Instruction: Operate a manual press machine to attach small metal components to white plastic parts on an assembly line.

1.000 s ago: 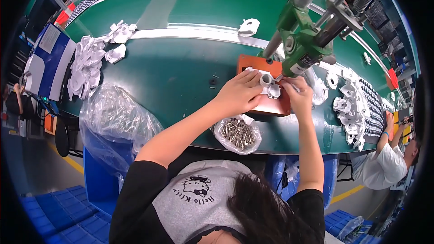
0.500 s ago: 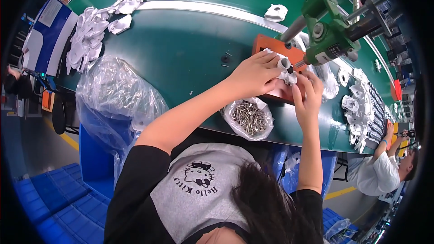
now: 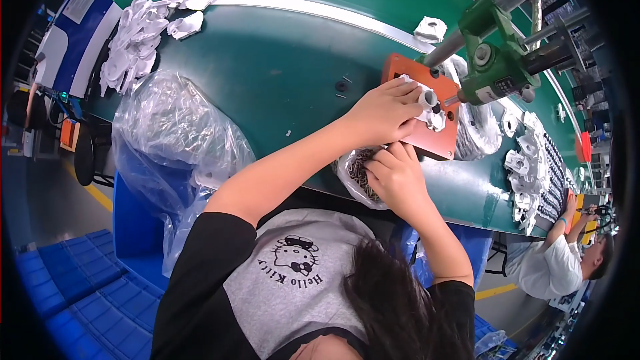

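My left hand (image 3: 387,112) is closed on a white cast part (image 3: 430,101) with a round tube opening, holding it on the orange fixture block (image 3: 427,141). Just right of the part is the tip of a green press (image 3: 490,67). My right hand (image 3: 400,177) is over a clear plastic bag (image 3: 348,172) of small metal pins (image 3: 360,175) by the table's front edge. Its fingers are bent and drawn together at the pins; what they pinch, if anything, is hidden. The hand covers much of the bag.
White castings are heaped at the left (image 3: 135,40) and right (image 3: 527,163). One casting (image 3: 430,29) lies behind the fixture. A large clear bag (image 3: 177,123) hangs over a blue bin (image 3: 137,223). A co-worker (image 3: 547,260) sits at the far right.
My right hand has left the cast part and moved down and left to the bag of pins. My left hand stays on the part. The whole view has shifted slightly.
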